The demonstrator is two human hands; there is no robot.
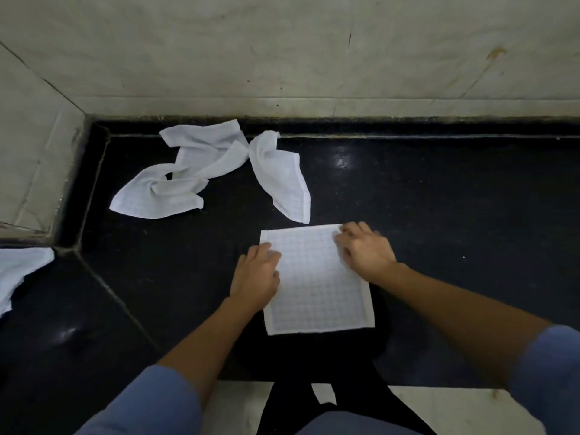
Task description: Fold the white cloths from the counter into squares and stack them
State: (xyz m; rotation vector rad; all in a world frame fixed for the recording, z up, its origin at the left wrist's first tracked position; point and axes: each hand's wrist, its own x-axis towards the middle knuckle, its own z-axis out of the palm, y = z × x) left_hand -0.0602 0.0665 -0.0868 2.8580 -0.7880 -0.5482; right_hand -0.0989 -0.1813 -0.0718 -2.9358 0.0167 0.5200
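A: Here we are over the dark worktop, and a flat cloth, white, lies spread at the near edge in front of the person. Both hands are on it.

B: Left hand first: it lies along the cloth's left edge, fingers fairly straight and laid over the hem, pressing rather than gripping, I'd say.

A: And the right hand?

B: Up at the far right corner, fingers bent, knuckles raised. Whether it pinches that corner or only holds it down, I can't tell.

A: So where does that put the job?

B: Early, by my reading. The flat cloth looks roughly square, but I can't say if it's already doubled over or a single layer waiting for its first fold. And no finished stack shows anywhere.

A: Plenty waiting, too. A crumpled heap sits back left near the wall, and a twisted cloth trails from it toward the flat one, its tip just beside the far edge.

B: Plus a further cloth poking in at the far left of the worktop, partly out of view. How many are in that heap I can't count; two at least, it seems
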